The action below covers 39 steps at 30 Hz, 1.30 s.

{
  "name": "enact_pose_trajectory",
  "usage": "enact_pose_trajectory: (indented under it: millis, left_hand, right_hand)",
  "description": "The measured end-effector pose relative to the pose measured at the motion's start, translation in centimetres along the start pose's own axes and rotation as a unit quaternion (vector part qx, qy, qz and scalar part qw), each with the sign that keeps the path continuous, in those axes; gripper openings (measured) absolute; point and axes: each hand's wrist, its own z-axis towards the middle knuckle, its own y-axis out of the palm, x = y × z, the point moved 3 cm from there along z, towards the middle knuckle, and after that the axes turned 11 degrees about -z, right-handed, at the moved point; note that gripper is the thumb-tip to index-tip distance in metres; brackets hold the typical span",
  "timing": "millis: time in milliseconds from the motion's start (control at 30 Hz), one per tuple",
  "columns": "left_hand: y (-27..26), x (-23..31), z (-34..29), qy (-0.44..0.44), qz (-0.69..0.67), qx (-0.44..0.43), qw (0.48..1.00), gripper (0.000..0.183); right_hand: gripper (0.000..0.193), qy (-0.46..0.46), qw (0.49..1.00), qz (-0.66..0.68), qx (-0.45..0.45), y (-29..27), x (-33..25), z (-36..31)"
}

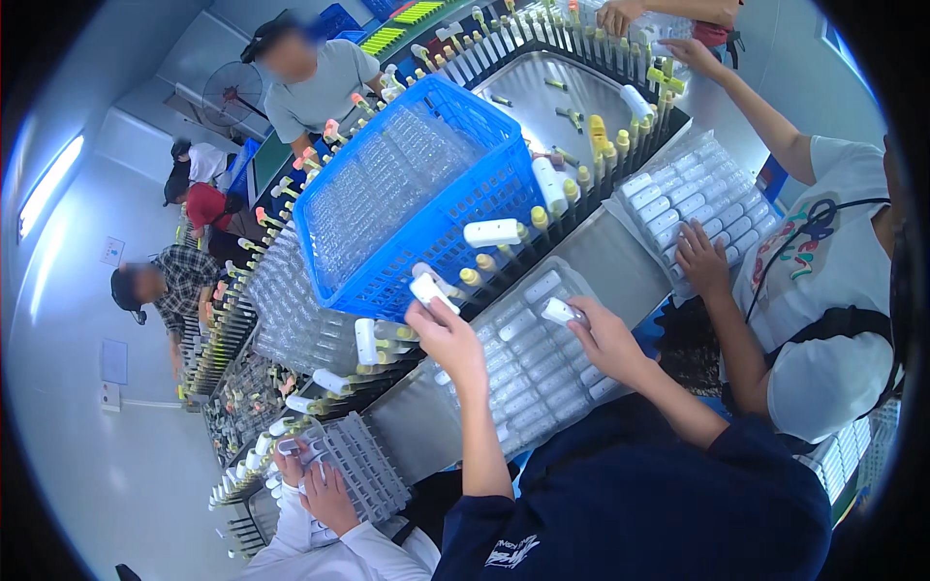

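Observation:
My left hand [448,334] is raised over the row of yellow-tipped pegs [472,276] on the conveyor, holding a small white plastic bottle [429,290] next to the blue basket [417,194]. My right hand [605,339] grips another white bottle [560,311] above the clear tray [528,363] of white bottles lying in rows in front of me. White bottles sit on some of the pegs, one [492,232] just beyond my left hand.
The blue basket holds clear empty trays. A co-worker's hand [702,259] at my right rests on another bottle tray [678,208]. Another person's hands [315,479] at lower left work at a grey tray. More people stand along the curved peg line and metal table [542,87].

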Motion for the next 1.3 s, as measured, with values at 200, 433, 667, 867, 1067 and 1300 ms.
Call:
enact_pose_trajectory:
  millis: [200, 433, 667, 867, 1067, 1300]
  left_hand:
    - [-3.1, -0.6, 6.4, 0.004, 0.279, -0.096, 0.956, 0.037]
    - [-7.4, -2.5, 5.8, 0.024, 0.317, -0.068, 0.946, 0.046]
    - [-11.9, -3.3, -2.9, 0.188, 0.282, 0.031, 0.94, 0.052]
    - [-13.9, -7.5, -14.8, 0.031, 0.259, -0.079, 0.962, 0.039]
    - [-13.6, -7.2, -16.5, 0.027, 0.219, -0.097, 0.971, 0.028]
    - [-15.0, -7.5, -14.8, 0.001, 0.219, -0.084, 0.972, 0.026]
  right_hand:
    - [0.034, 0.022, 0.999, 0.015, 0.025, -0.6, 1.7, -0.7]
    - [0.033, 0.128, 0.984, 0.121, 0.024, -0.2, 2.1, 0.6]
    - [0.038, 0.127, 0.958, 0.235, 0.101, -2.3, 2.7, 5.1]
    - [0.04, -0.014, 0.986, 0.044, 0.158, -4.0, -4.5, 9.9]
    - [0.041, 0.046, 0.97, 0.237, 0.041, 5.4, -6.2, 11.1]
    - [0.034, -0.038, 0.993, 0.069, 0.086, 9.6, -10.5, 15.5]
